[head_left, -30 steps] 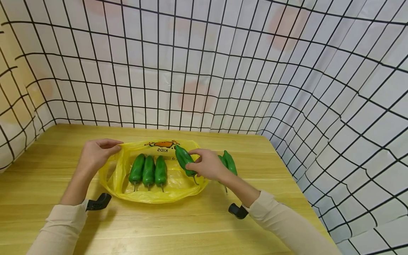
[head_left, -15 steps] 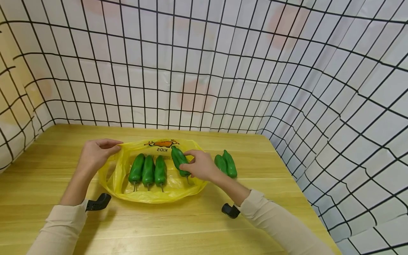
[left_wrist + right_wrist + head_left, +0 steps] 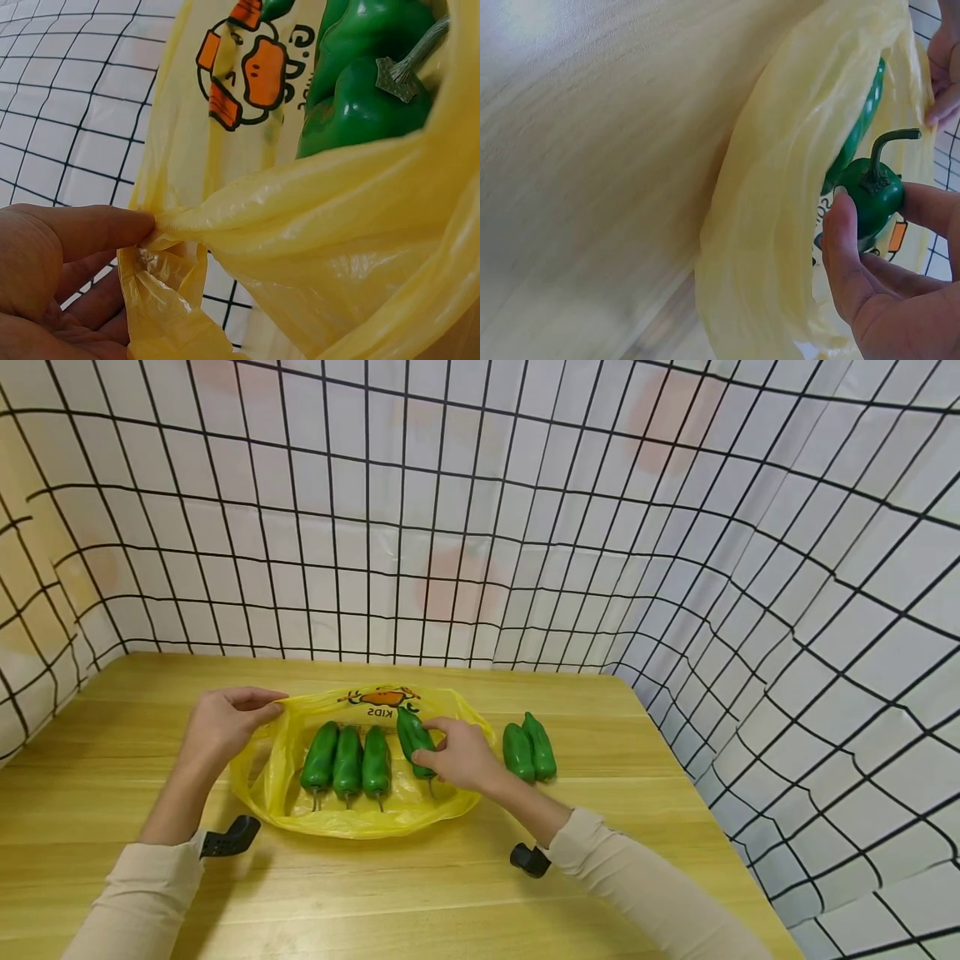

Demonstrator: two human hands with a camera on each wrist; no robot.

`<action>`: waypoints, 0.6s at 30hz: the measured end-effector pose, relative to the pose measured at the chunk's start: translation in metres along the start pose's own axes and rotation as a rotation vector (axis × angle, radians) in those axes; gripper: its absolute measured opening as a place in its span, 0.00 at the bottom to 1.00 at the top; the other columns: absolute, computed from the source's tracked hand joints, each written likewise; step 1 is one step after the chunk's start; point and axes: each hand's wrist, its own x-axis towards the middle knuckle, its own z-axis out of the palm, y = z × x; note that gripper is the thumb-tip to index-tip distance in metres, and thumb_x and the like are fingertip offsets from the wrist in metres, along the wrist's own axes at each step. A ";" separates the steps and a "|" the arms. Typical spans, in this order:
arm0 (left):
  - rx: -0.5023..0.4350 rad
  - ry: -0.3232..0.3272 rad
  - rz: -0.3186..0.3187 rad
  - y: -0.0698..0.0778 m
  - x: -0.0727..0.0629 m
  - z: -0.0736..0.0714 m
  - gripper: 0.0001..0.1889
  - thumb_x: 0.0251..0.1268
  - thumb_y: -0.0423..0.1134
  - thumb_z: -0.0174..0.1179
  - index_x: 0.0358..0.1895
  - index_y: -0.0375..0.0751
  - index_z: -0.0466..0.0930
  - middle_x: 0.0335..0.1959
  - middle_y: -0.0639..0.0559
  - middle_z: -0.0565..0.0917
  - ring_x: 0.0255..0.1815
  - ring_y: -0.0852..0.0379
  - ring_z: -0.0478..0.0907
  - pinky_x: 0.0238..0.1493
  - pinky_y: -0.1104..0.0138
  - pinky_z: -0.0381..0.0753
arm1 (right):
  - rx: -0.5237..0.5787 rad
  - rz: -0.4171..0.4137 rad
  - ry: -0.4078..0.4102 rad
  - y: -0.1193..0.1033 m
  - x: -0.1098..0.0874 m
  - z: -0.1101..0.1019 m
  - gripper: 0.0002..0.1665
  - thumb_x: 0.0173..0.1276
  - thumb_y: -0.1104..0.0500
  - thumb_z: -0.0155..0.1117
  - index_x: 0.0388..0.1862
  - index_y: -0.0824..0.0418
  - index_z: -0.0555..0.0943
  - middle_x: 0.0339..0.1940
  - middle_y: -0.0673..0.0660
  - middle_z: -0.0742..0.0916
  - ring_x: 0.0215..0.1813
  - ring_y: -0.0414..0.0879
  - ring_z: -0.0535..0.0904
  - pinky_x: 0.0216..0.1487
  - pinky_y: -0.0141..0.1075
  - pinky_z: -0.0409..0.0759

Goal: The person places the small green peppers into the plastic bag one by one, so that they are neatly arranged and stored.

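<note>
A yellow plastic bag [image 3: 360,825] lies on the table with its mouth spread wide. My left hand [image 3: 225,727] pinches the bag's left edge between thumb and finger; the left wrist view shows the film gathered at the fingertips [image 3: 142,225]. Inside, three green peppers [image 3: 347,764] lie side by side, stems toward me. My right hand [image 3: 461,753] holds another green pepper [image 3: 415,742] over the right part of the bag's opening, its tip pointing away. In the right wrist view the thumb and fingers grip this pepper [image 3: 874,196] just below its curved stem.
Two more green peppers [image 3: 529,750] lie together on the wooden table [image 3: 360,902], right of the bag. White grid-patterned sheeting [image 3: 420,510] rises behind the table and along its right side. Black camera mounts [image 3: 531,860] sit at both wrists.
My right hand has moved left with its pepper, nearer the three peppers in the bag. The two peppers on the table, partly covered before, now show fully. The left hand stays in place.
</note>
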 end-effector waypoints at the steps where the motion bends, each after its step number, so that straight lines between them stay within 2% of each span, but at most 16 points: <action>1: 0.000 0.001 0.000 0.000 0.000 0.000 0.20 0.76 0.48 0.58 0.59 0.38 0.84 0.58 0.34 0.84 0.58 0.39 0.78 0.48 0.60 0.74 | -0.001 -0.001 0.005 0.000 0.001 0.002 0.35 0.70 0.54 0.69 0.74 0.60 0.72 0.25 0.54 0.88 0.29 0.54 0.88 0.22 0.34 0.76; 4: -0.002 0.003 0.002 -0.001 -0.001 0.001 0.20 0.76 0.48 0.58 0.59 0.38 0.84 0.57 0.34 0.84 0.58 0.39 0.78 0.48 0.60 0.74 | -0.009 0.001 0.019 0.001 0.003 0.007 0.35 0.70 0.53 0.69 0.74 0.58 0.72 0.25 0.54 0.88 0.27 0.53 0.87 0.21 0.34 0.75; 8: -0.008 0.007 0.004 -0.003 -0.001 0.002 0.19 0.76 0.47 0.58 0.59 0.38 0.84 0.57 0.34 0.84 0.58 0.40 0.78 0.48 0.61 0.74 | -0.025 -0.002 0.034 0.001 0.005 0.014 0.34 0.70 0.54 0.70 0.73 0.58 0.73 0.34 0.55 0.89 0.27 0.45 0.84 0.24 0.35 0.77; 12: -0.013 0.009 0.001 -0.005 -0.002 0.003 0.20 0.76 0.48 0.58 0.59 0.38 0.84 0.58 0.34 0.84 0.59 0.39 0.78 0.50 0.57 0.75 | -0.038 -0.015 0.042 0.001 0.006 0.019 0.33 0.69 0.55 0.70 0.72 0.59 0.74 0.42 0.58 0.90 0.30 0.41 0.82 0.26 0.35 0.79; 18: -0.024 0.014 0.000 -0.007 -0.003 0.005 0.19 0.76 0.47 0.59 0.59 0.38 0.84 0.58 0.34 0.84 0.60 0.37 0.78 0.54 0.50 0.77 | -0.048 -0.013 0.035 0.005 0.007 0.024 0.33 0.69 0.55 0.69 0.72 0.61 0.74 0.42 0.59 0.90 0.29 0.42 0.82 0.25 0.34 0.77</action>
